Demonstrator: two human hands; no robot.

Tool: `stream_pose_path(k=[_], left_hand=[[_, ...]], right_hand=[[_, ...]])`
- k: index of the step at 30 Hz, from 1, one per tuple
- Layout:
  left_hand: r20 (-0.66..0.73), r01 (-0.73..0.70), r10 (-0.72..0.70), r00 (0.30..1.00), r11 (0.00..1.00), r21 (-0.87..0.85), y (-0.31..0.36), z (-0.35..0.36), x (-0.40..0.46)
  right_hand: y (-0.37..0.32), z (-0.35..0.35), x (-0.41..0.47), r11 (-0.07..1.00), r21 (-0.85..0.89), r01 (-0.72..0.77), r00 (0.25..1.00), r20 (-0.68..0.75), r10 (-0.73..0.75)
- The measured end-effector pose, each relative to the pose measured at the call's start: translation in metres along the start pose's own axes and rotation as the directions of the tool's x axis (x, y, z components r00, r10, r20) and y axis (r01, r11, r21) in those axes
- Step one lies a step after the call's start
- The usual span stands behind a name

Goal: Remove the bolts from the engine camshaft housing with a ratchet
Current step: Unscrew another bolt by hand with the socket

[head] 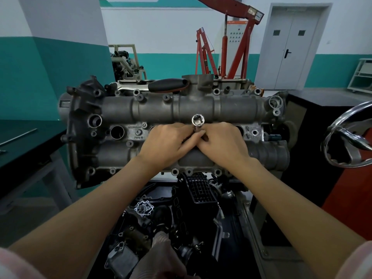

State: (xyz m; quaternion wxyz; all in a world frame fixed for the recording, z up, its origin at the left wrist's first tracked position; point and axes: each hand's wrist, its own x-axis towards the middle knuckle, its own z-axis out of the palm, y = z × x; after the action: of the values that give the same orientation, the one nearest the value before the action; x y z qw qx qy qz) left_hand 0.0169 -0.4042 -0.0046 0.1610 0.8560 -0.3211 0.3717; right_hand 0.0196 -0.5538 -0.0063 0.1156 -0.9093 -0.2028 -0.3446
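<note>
The grey camshaft housing (153,107) lies across the middle of the view on an engine stand. A chrome socket (198,120) stands upright in the housing's central valley, its square drive hole facing up. My left hand (169,142) and my right hand (222,141) meet around the socket's lower part, and the fingers of both pinch it. The ratchet, with a black and orange handle (169,84) and a chrome shank, lies on the far edge of the housing, away from both hands. Several bolts sit in bosses along the far edge (136,92).
A chrome handwheel (350,135) of the stand juts out at the right. A dark workbench (24,141) with a thin metal rod stands at the left. Loose engine parts (161,218) fill a tray below the housing. A red engine crane (231,47) stands behind.
</note>
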Motion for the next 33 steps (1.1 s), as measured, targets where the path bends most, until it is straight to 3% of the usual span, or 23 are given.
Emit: stream_pose_path(k=[7,17,26,33], left_hand=[[-0.003,0.039,-0.039,0.999,0.999,0.015,0.0021,0.0012,0.0003],[0.023,0.047,-0.048,0.999,0.998,0.031,0.0035,-0.0014,0.0014],[0.014,0.036,-0.036,0.999,0.999,0.018,0.0044,-0.0012,0.0011],[0.018,0.049,-0.05,0.999,0.999,0.02,0.0038,-0.0008,0.0018]], right_hand=[[-0.0021,-0.0036,-0.0012,0.997,0.016,0.076,0.997,0.0,-0.076],[-0.002,-0.003,-0.0014,1.0,0.013,-0.003,1.0,0.015,0.003],[-0.0011,0.001,-0.0015,0.995,-0.033,0.095,0.995,-0.015,-0.095],[-0.0018,-0.0007,-0.0015,0.998,-0.011,0.056,0.998,-0.025,-0.056]])
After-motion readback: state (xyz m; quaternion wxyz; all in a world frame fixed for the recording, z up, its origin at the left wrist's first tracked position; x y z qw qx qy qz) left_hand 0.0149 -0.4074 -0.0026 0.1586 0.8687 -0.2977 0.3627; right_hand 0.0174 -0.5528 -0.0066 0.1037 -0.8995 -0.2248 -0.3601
